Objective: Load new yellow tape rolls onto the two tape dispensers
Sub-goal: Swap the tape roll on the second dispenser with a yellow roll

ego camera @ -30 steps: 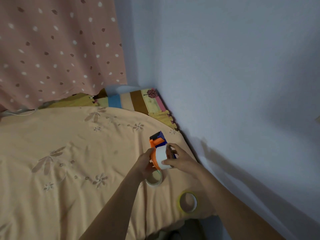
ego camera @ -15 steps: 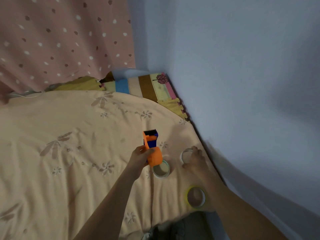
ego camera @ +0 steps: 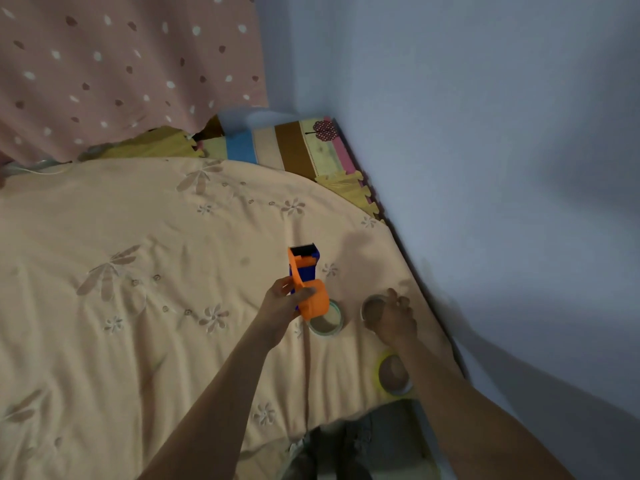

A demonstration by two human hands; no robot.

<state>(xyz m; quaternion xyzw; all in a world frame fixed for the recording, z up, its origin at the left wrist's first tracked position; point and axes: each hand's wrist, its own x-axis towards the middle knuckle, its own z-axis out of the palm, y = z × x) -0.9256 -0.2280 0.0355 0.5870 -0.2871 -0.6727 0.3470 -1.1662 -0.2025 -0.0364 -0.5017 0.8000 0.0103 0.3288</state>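
My left hand (ego camera: 281, 304) grips an orange and blue tape dispenser (ego camera: 306, 282), held above the bedcover with its cutter end pointing away from me and its hub bare. My right hand (ego camera: 394, 318) rests on a whitish tape roll (ego camera: 373, 308) that lies flat on the cover, fingers curled over its rim. A second pale roll (ego camera: 327, 322) lies flat just under the dispenser. A yellow tape roll (ego camera: 393, 374) lies flat nearer to me, partly behind my right forearm. Only one dispenser is in view.
Everything sits on a peach flowered bedcover (ego camera: 138, 271). A grey wall (ego camera: 485, 168) runs close along the right. A pink dotted curtain (ego camera: 121, 64) hangs at the back, with striped foam mats (ego camera: 294, 143) in the corner. Dark clothing (ego camera: 346, 445) lies at the near edge.
One second ago both hands held the dispenser with the whitish roll on it. My right hand has taken that roll off and set it down on the cover to the right.
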